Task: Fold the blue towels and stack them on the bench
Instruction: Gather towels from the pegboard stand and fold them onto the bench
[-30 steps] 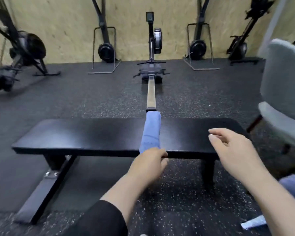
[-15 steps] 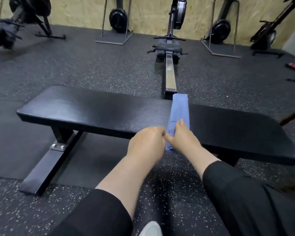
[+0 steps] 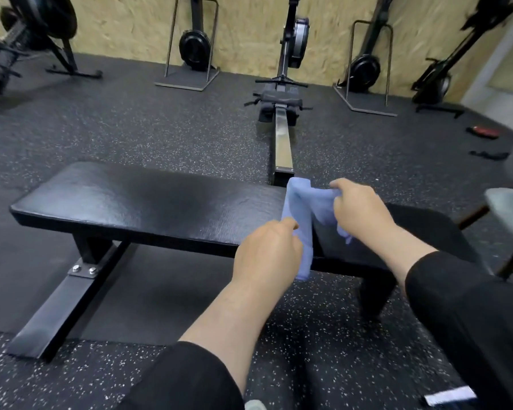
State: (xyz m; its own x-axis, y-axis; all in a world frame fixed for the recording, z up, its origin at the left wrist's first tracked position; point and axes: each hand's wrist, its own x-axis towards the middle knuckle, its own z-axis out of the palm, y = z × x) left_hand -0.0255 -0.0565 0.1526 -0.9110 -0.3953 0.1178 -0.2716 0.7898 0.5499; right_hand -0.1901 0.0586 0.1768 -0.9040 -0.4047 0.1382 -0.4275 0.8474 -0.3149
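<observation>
The towel lies across the bench, long axis running away from the person, its near end pinched by the left hand, its far part gripped by the right hand.

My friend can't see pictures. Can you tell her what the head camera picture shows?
Two hands grip a soft blue cloth towel over a long black padded bench: the left hand holds its near end, and the right hand lifts another part. Behind stand a rowing machine with a metal rail and other gym machines on a dark speckled floor.
</observation>
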